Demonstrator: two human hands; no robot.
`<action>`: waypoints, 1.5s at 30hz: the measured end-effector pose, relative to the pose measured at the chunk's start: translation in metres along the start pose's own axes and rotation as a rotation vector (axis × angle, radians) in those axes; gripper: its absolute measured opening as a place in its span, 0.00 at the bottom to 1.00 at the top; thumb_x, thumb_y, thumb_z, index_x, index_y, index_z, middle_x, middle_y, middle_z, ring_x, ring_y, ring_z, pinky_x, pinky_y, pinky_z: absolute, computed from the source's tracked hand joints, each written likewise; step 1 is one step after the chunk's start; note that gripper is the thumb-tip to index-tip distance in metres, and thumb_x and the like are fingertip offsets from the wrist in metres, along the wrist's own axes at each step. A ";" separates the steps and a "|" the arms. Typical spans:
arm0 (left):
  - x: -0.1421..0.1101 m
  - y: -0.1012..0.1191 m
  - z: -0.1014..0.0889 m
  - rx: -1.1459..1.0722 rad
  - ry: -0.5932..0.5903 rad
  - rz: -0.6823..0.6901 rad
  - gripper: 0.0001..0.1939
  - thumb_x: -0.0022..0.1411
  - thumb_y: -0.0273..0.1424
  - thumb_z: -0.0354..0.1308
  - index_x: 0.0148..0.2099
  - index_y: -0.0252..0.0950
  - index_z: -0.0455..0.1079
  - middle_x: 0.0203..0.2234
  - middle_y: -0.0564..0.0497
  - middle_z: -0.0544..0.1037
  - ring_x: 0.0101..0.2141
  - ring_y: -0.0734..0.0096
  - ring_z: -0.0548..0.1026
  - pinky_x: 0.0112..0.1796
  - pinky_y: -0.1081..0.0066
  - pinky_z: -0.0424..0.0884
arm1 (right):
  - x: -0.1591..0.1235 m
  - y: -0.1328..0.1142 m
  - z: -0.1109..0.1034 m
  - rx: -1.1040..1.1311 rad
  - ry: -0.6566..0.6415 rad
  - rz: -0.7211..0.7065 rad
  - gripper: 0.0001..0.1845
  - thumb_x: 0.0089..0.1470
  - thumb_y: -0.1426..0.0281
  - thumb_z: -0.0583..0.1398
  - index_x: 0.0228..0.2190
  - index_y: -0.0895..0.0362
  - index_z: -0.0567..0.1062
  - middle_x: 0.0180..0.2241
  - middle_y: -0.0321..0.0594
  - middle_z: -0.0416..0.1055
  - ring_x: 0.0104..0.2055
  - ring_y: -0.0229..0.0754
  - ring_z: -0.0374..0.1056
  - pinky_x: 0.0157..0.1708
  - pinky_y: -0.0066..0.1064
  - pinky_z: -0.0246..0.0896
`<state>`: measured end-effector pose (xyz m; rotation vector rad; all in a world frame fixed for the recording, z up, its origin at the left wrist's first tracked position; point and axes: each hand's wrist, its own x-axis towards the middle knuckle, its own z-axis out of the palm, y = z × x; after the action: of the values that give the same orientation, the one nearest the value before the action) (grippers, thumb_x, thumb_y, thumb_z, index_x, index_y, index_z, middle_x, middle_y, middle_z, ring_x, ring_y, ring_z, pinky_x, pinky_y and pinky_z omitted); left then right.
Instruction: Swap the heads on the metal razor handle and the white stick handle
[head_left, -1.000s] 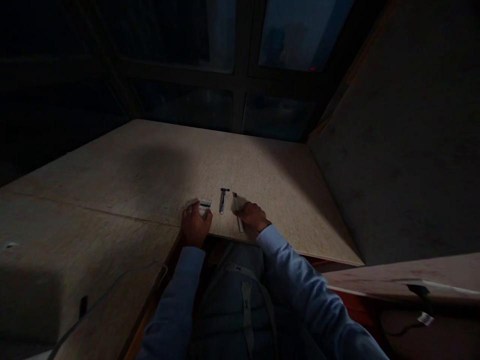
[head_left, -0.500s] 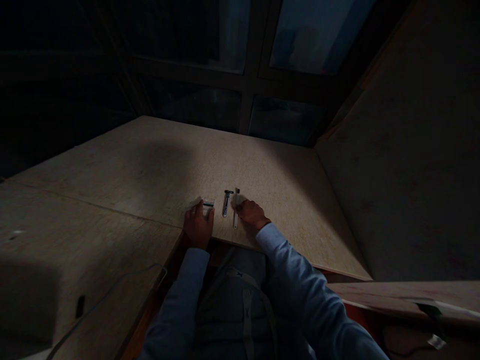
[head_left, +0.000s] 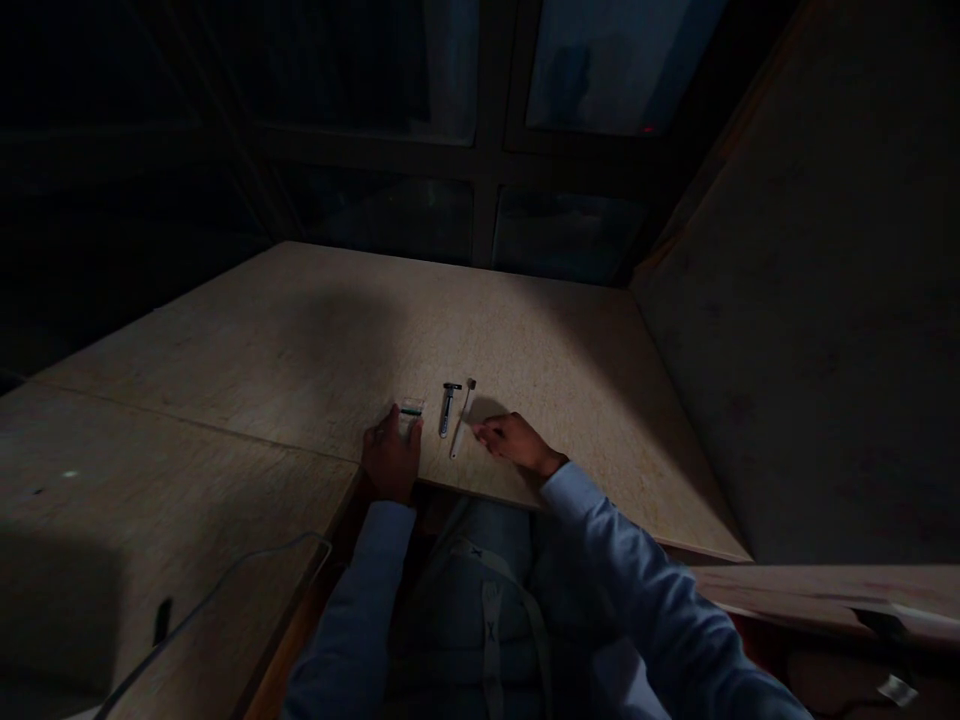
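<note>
Right hand (head_left: 517,440): fingers loosely curled, free of any object, just off the toothbrush at its 3 o'clock.
Left hand (head_left: 391,457): at the clear case's 7 o'clock, thumb and forefinger parted beside it; cannot tell if gripping.
Clear case (head_left: 412,410): green-striped, at the razor's 9 o'clock.
Razor (head_left: 448,408): flat on tabletop (head_left: 487,320), head toward 12.
Toothbrush (head_left: 462,418): at razor's 3 o'clock, bristle end toward 1.
</note>
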<state>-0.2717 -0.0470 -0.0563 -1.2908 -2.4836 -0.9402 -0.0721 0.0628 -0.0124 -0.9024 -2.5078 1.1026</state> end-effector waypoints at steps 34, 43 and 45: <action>-0.051 0.165 0.049 -0.897 -0.601 0.196 0.10 0.62 0.29 0.53 0.40 0.36 0.76 0.34 0.47 0.80 0.36 0.69 0.77 0.37 0.71 0.72 | -0.123 0.120 -0.093 0.253 0.671 0.263 0.26 0.59 0.51 0.56 0.19 0.56 0.69 0.18 0.35 0.62 0.22 0.37 0.58 0.23 0.28 0.50; -0.055 0.167 0.048 -0.887 -0.648 0.211 0.11 0.63 0.29 0.53 0.42 0.37 0.77 0.34 0.47 0.79 0.35 0.69 0.76 0.36 0.71 0.71 | -0.125 0.123 -0.088 0.289 0.702 0.315 0.26 0.58 0.50 0.58 0.21 0.58 0.72 0.18 0.34 0.63 0.21 0.36 0.58 0.20 0.27 0.50; -0.056 0.166 0.047 -0.892 -0.656 0.221 0.11 0.64 0.30 0.53 0.42 0.37 0.77 0.35 0.47 0.79 0.36 0.69 0.76 0.36 0.72 0.72 | -0.124 0.123 -0.088 0.284 0.718 0.321 0.26 0.57 0.50 0.58 0.21 0.58 0.72 0.18 0.34 0.63 0.21 0.36 0.58 0.20 0.27 0.50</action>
<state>-0.1013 0.0145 -0.0427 -2.4021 -2.2542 -1.9281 0.1177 0.0988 -0.0415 -1.3454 -1.6241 0.9537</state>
